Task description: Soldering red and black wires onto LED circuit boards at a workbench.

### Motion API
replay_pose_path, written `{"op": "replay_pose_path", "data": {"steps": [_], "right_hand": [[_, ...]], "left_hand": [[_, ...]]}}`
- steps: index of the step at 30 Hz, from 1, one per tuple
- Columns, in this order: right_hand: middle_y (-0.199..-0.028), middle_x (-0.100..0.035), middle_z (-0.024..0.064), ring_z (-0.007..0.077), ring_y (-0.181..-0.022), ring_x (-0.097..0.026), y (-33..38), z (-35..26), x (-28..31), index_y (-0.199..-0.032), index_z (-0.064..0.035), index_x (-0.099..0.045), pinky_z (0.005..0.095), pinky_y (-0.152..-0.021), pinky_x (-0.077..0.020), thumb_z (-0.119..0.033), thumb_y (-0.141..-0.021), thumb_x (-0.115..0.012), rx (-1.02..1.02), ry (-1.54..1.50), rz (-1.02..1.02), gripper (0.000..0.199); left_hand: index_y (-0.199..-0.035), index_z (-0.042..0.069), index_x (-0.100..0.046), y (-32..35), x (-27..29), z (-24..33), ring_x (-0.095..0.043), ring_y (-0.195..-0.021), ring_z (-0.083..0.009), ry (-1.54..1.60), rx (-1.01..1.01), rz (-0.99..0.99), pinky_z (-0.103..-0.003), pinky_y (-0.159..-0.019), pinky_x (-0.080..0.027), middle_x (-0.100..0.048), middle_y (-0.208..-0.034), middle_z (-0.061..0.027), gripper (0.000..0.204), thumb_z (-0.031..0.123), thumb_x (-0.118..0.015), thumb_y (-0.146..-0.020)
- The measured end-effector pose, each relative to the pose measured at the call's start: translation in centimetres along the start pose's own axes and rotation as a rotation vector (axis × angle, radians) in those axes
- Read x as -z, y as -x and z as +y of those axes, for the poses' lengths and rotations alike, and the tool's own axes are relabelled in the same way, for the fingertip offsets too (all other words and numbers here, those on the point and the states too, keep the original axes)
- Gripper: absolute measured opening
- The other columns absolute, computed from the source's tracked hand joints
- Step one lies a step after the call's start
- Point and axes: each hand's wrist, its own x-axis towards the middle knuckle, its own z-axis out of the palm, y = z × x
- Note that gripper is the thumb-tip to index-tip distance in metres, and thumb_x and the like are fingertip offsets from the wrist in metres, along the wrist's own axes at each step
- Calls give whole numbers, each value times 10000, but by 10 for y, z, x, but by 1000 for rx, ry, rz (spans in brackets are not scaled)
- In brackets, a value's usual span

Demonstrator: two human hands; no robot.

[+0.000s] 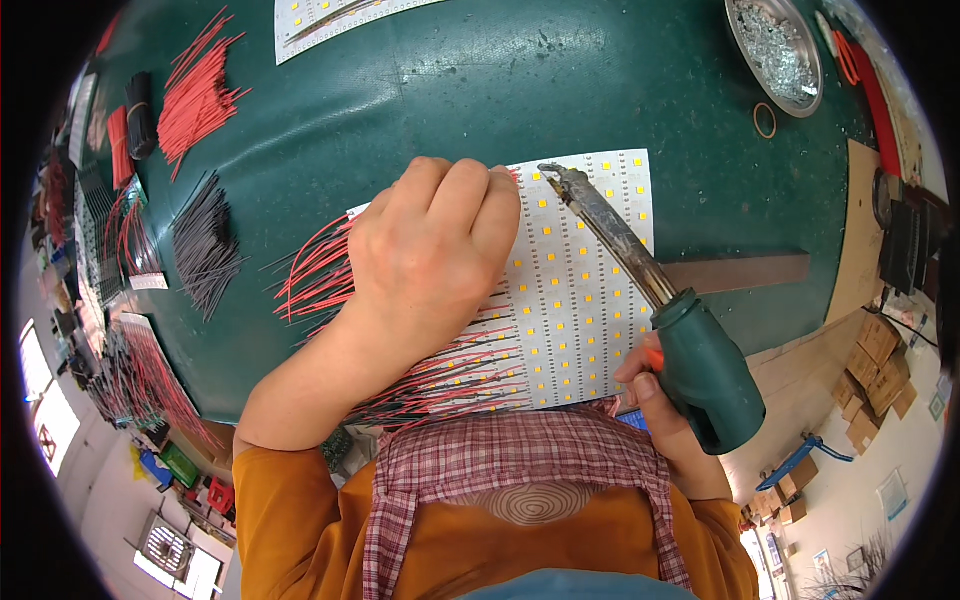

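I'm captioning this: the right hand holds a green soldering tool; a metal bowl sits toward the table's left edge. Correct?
Not left: the head view shows the metal bowl toward the right edge of the table. The right hand does hold the soldering tool.

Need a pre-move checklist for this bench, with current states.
1. Right hand gripping the soldering iron by its green handle: ok.
2. Iron's tip apart from the left hand: ok, a gap shows.
3. Left fingers' hold: cannot tell, the back of the hand hides it.
4. Tip touching the white panel: cannot tell from above.
5. Iron hot: cannot tell.
6. Loose red wires and black wires on the table: ok, separate piles.
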Motion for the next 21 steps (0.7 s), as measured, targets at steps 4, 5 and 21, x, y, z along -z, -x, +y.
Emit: {"op": "replay_pose_path", "data": {"steps": [4,5,21], "right_hand": [[-873,-697,48,214,-775,-688,4,8,-6,-1004,-88,-668,327,-704,-549,-63,-795,-702,-60,-46,38,213],[-872,-696,47,211,-767,-688,5,11,-7,-1001,-94,-670,327,-692,-550,-68,-791,-706,-90,-117,55,214],[-913,-626,55,250,-723,-651,10,26,-9,-938,-171,-695,372,-615,-528,-130,-731,-751,56,276,50,219]], "left_hand": [[-857,30,-640,-1,2,-4,-587,-727,-185,144,47,88,-280,-531,-479,-577,-841,-38,233,68,-664,-628],[-862,28,-644,0,3,-5,-592,-731,-187,150,-3,142,-282,-529,-478,-583,-843,-39,239,68,-668,-628],[-907,27,-710,8,14,13,-584,-697,-194,173,119,-57,-302,-563,-471,-613,-785,-35,248,-35,-720,-668]]}}
